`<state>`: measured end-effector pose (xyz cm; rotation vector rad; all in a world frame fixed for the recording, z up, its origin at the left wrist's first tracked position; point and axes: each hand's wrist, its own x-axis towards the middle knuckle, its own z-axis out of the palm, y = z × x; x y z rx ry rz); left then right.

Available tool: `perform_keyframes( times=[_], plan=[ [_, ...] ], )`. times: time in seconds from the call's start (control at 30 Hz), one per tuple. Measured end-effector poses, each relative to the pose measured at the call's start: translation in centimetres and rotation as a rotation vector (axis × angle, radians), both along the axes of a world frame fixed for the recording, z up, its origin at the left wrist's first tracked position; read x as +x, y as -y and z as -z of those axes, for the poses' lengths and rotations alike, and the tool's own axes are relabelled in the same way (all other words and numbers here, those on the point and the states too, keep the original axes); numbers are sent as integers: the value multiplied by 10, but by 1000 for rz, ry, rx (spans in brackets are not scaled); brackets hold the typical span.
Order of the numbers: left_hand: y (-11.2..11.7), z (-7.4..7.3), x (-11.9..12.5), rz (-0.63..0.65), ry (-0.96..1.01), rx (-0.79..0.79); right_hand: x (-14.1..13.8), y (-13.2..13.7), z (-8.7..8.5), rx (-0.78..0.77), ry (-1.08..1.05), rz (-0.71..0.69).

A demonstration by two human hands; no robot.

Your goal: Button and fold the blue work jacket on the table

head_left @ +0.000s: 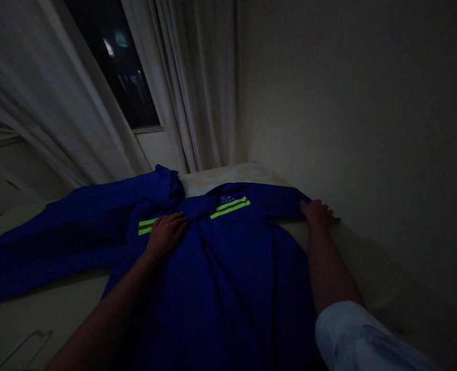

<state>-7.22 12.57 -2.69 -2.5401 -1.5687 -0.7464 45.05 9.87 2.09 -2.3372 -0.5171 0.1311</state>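
A dark blue work jacket [228, 268] lies spread out, with bright yellow-green stripes on both sides of the chest and one long sleeve [69, 221] stretched to the left. My left hand [167, 231] rests flat on the chest, partly over the left stripes, its fingers extended. At the end of the other sleeve [278, 200], on the right, is my right hand [319, 211], touching the cuff area with its fingers stretched out towards the wall. The lower part of the jacket runs out of view at the bottom.
Beneath the jacket is a pale bed-like surface [77, 296], its patterned far end near the curtains [201, 82]. A thin wire hanger-like piece [38, 334] lies at the lower left. A plain wall [368, 118] borders the right side. Between the curtains shows a dark window [114, 62].
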Motion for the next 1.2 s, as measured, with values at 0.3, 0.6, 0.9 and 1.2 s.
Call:
perform_keyframes(
  times=[0.3, 0.6, 0.9, 1.2],
  plan=[
    [0, 0, 3, -17, 42, -59, 37, -3, 15, 381, 86, -115],
    [-5, -2, -5, -78, 554, -102, -196, -17, -59, 704, 554, -1271],
    [-18, 5, -28, -329, 1260, -197, -246, 0, -1, 315, 707, -1462],
    [-13, -34, -19, -276, 889, -142, -219, -15, 21, -19, 674, -1378]
  ],
)
